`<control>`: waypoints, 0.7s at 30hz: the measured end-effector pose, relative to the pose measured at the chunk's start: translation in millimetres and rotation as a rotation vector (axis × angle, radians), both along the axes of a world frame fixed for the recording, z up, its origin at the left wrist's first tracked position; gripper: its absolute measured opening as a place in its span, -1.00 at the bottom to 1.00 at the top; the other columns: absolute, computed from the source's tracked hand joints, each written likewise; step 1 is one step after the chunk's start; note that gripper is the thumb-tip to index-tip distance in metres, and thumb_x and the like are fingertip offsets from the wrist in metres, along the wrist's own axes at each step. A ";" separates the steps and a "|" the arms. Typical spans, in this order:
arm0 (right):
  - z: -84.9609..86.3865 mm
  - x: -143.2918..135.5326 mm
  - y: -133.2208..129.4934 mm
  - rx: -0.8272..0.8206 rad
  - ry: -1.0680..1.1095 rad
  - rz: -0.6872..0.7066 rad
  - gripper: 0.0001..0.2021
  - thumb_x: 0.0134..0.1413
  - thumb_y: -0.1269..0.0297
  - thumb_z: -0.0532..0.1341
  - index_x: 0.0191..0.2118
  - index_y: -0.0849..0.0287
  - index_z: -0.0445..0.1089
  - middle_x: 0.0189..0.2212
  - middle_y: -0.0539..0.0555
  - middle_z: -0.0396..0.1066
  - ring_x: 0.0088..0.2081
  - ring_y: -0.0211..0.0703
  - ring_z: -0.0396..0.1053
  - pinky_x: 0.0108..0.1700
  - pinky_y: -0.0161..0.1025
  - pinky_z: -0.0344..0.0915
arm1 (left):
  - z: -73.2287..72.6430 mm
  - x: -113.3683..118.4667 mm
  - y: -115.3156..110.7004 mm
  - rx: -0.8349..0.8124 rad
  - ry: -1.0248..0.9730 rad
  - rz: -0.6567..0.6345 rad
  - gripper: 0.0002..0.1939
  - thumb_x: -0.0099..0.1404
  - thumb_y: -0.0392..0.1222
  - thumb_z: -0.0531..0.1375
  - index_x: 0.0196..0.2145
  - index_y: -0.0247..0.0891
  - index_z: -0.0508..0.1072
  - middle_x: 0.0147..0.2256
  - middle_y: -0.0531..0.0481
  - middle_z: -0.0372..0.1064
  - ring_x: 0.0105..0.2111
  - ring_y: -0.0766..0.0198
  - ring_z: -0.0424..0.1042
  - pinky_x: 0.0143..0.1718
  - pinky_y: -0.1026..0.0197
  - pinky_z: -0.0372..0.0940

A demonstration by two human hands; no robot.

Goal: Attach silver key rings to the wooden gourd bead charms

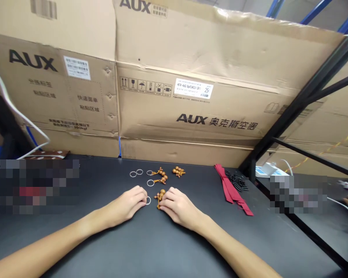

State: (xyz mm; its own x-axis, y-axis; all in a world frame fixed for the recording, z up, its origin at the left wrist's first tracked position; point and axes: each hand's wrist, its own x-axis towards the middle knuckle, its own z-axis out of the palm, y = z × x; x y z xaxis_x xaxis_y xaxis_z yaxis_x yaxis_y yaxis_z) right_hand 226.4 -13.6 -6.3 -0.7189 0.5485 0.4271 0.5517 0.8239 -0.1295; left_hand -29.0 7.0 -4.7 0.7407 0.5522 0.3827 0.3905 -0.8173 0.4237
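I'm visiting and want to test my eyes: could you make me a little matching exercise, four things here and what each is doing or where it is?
1. Left hand
2. Red strips
3. Right hand
4. Cardboard

A. Holding brown beads
B. Standing behind the table
C. Holding a ring
D. Lying beside a black pile

Right pairs: 1-C, 2-D, 3-A, 4-B

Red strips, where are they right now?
In the head view, the red strips lie on the dark table, right of the right hand, just left of the small black pile.
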 end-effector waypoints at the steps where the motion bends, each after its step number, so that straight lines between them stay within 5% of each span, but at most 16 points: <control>1: 0.0 0.9 0.2 -0.008 0.010 0.009 -0.79 0.33 0.34 0.05 -0.18 0.15 0.45 -0.31 0.13 0.40 -0.30 -0.11 0.25 -0.19 -0.16 0.29 | -0.2 -0.1 0.0 0.001 0.000 -0.003 -0.80 0.47 -0.28 -0.03 -0.26 -0.23 0.37 -0.21 -0.07 0.35 -0.23 0.24 0.37 -0.14 0.22 0.32; 6: 3.0 4.8 1.0 -0.041 0.063 0.000 -0.78 0.29 0.43 0.05 -0.07 0.15 0.40 -0.19 0.17 0.38 -0.23 -0.09 0.26 -0.14 -0.13 0.31 | -0.4 -1.1 -0.8 0.006 0.004 0.001 -0.80 0.48 -0.28 -0.03 -0.26 -0.23 0.37 -0.21 -0.07 0.34 -0.25 0.25 0.35 -0.15 0.24 0.31; 21: 10.9 -5.7 4.1 -0.021 -0.028 0.028 -0.91 0.26 0.39 0.14 -0.23 0.10 0.39 0.00 0.13 0.32 -0.07 -0.03 0.19 0.01 -0.05 0.28 | 2.9 -0.3 -1.2 -0.041 -0.012 -0.001 -0.82 0.46 -0.29 -0.03 -0.26 -0.23 0.34 -0.24 -0.06 0.32 -0.28 0.24 0.32 -0.19 0.23 0.29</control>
